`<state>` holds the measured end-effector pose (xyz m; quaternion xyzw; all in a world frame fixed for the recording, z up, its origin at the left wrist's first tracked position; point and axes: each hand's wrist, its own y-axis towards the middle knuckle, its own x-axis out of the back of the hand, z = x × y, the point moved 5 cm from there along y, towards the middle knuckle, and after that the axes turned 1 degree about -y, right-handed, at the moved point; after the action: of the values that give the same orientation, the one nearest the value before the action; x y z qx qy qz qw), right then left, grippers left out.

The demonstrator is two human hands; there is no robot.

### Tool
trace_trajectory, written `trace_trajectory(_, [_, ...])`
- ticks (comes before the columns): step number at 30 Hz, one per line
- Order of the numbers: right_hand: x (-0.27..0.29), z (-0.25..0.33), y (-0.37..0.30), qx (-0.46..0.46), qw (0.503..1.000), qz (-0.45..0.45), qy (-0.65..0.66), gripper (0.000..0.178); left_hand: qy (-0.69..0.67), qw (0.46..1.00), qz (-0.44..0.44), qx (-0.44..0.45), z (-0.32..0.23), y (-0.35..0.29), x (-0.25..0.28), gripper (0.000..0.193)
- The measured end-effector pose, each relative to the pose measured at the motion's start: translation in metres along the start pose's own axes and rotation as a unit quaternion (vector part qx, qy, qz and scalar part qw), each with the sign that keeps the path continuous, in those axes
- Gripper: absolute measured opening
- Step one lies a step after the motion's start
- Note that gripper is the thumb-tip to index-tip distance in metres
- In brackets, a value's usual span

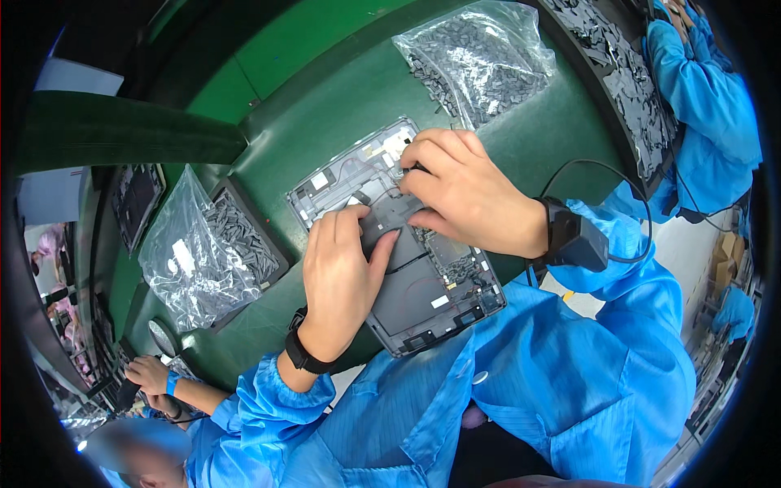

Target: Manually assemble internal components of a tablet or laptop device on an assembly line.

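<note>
An opened flat device housing [407, 301], like a tablet or thin laptop with its inside bare, lies on the green bench before me. A circuit board [446, 250], thin wires and dark flat panels show in it. My left hand [335, 264] rests over its left part, thumb apart from the bent fingers, holding nothing I can see. Just beyond those fingertips is a small black piece [359, 198]. My right hand [464, 191] bends over the far right part, its fingers curled down onto the housing. Something dark shows under its fingertips, too hidden to name.
A clear bag of small dark pieces [488, 61] lies at the back. Left stands a black tray [277, 252] of similar pieces, partly under a plastic bag [187, 260]. A long tray of dark scraps [626, 89] is at far right. People in blue work on both sides.
</note>
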<state>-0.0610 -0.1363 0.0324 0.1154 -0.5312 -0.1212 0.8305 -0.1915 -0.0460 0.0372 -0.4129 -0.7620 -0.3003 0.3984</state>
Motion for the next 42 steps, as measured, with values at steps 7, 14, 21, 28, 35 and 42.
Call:
trace_trajectory(7, [-0.002, -0.009, -0.013, -0.032, 0.994, -0.021, 0.107, 0.035, -0.097, 0.995, -0.001, 0.001, 0.003, 0.000, 0.000, 0.017])
trace_trajectory(14, [0.014, -0.006, -0.029, 0.188, 0.971, -0.119, -0.089, 0.028, -0.362, 0.897, 0.174, 0.184, 0.025, 0.042, -0.013, 0.018])
trace_trajectory(21, [0.018, -0.012, -0.020, 0.197, 0.944, -0.215, -0.155, 0.021, -0.157, 0.985, 0.064, -0.001, 0.016, 0.088, 0.004, 0.015])
trace_trajectory(28, [0.004, -0.017, -0.004, 0.116, 0.953, -0.188, -0.206, 0.014, 0.007, 0.994, 0.024, -0.104, 0.014, 0.093, -0.008, 0.013])
trace_trajectory(35, [-0.002, -0.008, 0.000, 0.064, 0.963, -0.129, -0.227, 0.015, 0.065, 0.990, 0.036, -0.121, 0.009, 0.093, -0.014, 0.008])
trace_trajectory(42, [0.001, -0.015, 0.008, 0.099, 0.969, -0.021, -0.226, 0.015, 0.096, 0.985, 0.000, -0.146, 0.008, 0.088, -0.016, 0.006])
